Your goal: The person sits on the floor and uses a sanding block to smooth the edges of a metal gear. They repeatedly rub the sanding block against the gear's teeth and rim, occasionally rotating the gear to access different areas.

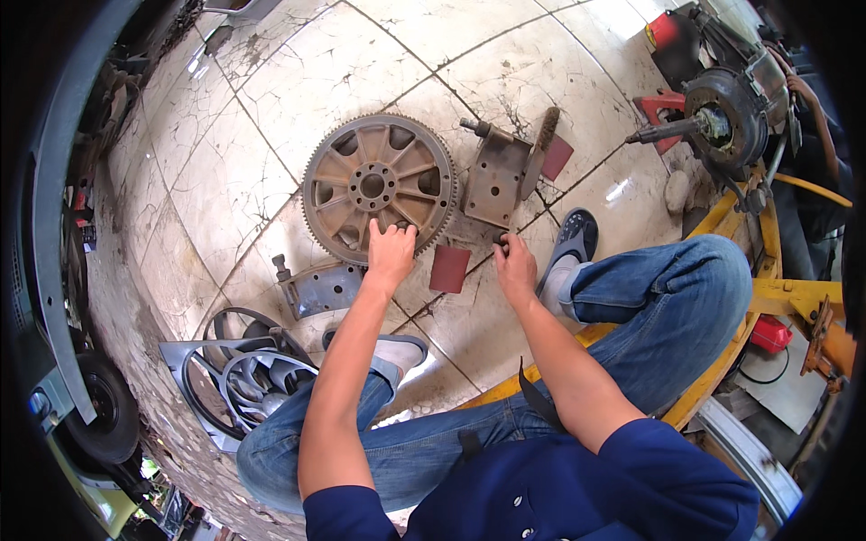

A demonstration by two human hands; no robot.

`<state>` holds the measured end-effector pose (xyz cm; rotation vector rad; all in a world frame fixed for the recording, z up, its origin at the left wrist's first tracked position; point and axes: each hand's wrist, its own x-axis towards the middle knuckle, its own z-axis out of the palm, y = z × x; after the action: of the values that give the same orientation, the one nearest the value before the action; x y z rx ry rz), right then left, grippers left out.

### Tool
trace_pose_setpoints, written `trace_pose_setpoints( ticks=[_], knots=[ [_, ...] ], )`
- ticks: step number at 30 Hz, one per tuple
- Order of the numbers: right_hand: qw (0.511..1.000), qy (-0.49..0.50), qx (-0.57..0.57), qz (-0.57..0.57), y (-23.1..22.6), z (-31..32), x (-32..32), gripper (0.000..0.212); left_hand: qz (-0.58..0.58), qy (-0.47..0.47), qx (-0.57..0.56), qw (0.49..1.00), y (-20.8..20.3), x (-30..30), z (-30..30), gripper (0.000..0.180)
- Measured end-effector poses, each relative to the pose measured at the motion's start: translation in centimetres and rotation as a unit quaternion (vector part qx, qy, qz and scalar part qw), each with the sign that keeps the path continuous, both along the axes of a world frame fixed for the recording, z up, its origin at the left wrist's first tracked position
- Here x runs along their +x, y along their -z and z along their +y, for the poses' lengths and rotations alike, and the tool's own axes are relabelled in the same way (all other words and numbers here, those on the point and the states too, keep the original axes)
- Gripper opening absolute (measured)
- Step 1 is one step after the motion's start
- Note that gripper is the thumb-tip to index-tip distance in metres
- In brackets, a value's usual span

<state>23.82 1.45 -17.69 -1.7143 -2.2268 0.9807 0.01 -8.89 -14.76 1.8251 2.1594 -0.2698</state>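
Note:
A large rusty flywheel (359, 155) with a toothed rim lies flat on the tiled floor. My left hand (391, 255) is over its near part, fingertips apart and touching the face near a spoke. To the right sits a brown metal bracket (492, 167) with holes and a bolt stub. Just below the bracket's near corner is my right hand (516, 270), its fingers curled together at a small dark bit that I cannot make out. Red-brown sandpaper (449, 270) lies between my hands. A wire brush (544, 144) leans along the bracket's right side.
A second, greyer bracket (320, 290) lies left of my left forearm. A fan shroud (212, 388) rests by my left knee. Another sandpaper piece (557, 157) is beyond the brush. At right stand a hub assembly (722, 117) and a yellow metal frame (785, 293). A person's arm (816, 117) shows there.

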Motion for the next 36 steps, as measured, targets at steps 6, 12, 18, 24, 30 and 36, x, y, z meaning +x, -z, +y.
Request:
trace_pose_setpoints(
  ticks=[6,12,18,24,30,36],
  knots=[
    [0.996,-0.019,0.020,0.084,-2.6,0.0,-1.2,0.020,0.020,-0.014,-0.008,1.000,2.9,1.1,-0.2,0.054],
    [0.977,-0.037,0.162,0.132,-4.1,2.3,-3.4,0.022,-0.017,-0.051,0.082,0.995,-1.6,-0.1,1.7,0.044],
    [0.963,-0.158,0.169,0.136,-10.3,13.1,-6.6,0.024,-0.393,-0.374,-0.068,0.837,-3.1,7.3,8.8,0.049],
    [0.919,-0.390,-0.044,-0.029,-25.1,19.2,-9.1,0.036,-0.520,-0.640,0.062,0.563,6.1,14.2,11.3,0.039],
    [0.894,-0.409,-0.158,0.095,-32.6,16.2,-6.3,0.051,-0.512,-0.751,0.141,0.392,6.0,16.3,13.6,0.077],
    [0.886,-0.463,-0.018,0.031,-34.9,17.0,-6.3,0.040,-0.602,-0.688,0.173,0.368,3.9,15.8,15.5,0.067]
  ],
)
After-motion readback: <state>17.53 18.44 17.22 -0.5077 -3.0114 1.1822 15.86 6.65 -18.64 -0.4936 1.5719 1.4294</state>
